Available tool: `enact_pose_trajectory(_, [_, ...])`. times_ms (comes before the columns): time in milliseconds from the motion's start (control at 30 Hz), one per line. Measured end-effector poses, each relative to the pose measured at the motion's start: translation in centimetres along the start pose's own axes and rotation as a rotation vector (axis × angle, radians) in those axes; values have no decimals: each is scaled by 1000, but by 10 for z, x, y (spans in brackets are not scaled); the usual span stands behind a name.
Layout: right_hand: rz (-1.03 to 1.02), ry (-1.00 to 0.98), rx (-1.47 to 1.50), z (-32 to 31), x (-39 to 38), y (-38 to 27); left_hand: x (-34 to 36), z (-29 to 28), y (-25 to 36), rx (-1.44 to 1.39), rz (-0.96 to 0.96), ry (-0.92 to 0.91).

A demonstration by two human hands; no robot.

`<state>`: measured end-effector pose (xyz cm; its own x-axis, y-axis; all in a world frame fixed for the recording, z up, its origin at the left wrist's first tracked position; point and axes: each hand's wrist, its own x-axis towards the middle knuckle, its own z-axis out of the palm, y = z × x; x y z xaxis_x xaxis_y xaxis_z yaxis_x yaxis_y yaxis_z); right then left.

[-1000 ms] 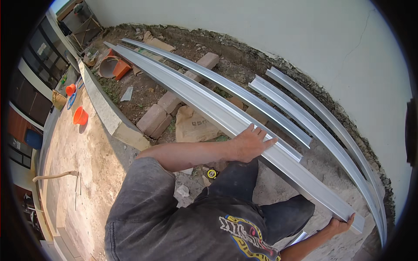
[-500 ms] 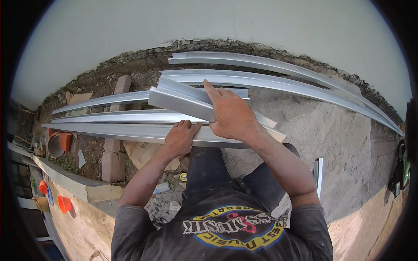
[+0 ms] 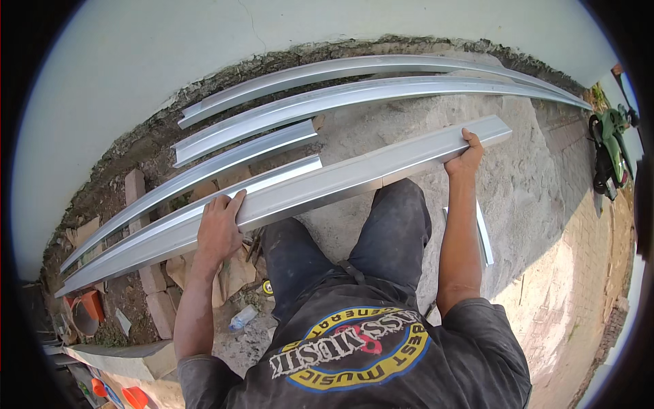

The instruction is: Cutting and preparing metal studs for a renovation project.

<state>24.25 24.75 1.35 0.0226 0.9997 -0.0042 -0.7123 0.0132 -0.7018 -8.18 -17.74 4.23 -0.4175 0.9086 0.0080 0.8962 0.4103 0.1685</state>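
A long silver metal channel lies slantwise across in front of my knees, its right end raised toward the far right. A thin seam shows on its near side above my right knee. My right hand is closed around the near edge close to that right end, thumb on top. Farther left, my left hand grips the same channel, its fingers over the top face. Directly behind it lies another metal channel, mostly alongside and partly covered.
Beyond are more long channels by the wall. Bricks and an orange pot stand left. A yellow tape measure and plastic bottle lie near my left leg. A short metal strip and green motorbike are right.
The short channel section in my right hand, earlier angled back over the long channel, now lies in line with it, extending right. My left hand has shifted left along the channel; the view has turned.
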Motion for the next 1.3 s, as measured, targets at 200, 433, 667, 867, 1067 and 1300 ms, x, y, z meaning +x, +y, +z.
enact_pose_trajectory(200, [26,-809,-738,192,-66,-58,-2,13,9,86,67,-37])
enact_pose_trajectory(433, [-503,-1936,-1321,207,-241,64,-10,62,-23,1,-116,-190])
enact_pose_trajectory(667, [128,-643,-442,117,-24,-57,-9,26,13,17,16,-38])
enact_pose_trajectory(867, [31,25,-63,-8,18,-12,-3,16,24,17,31,-69])
enact_pose_trajectory(1067, [-167,-1073,-952,212,-134,-2,7,27,29,75,8,-155])
enact_pose_trajectory(1300, [-325,-1603,-1170,201,-204,29,-14,71,-12,-31,-91,-255])
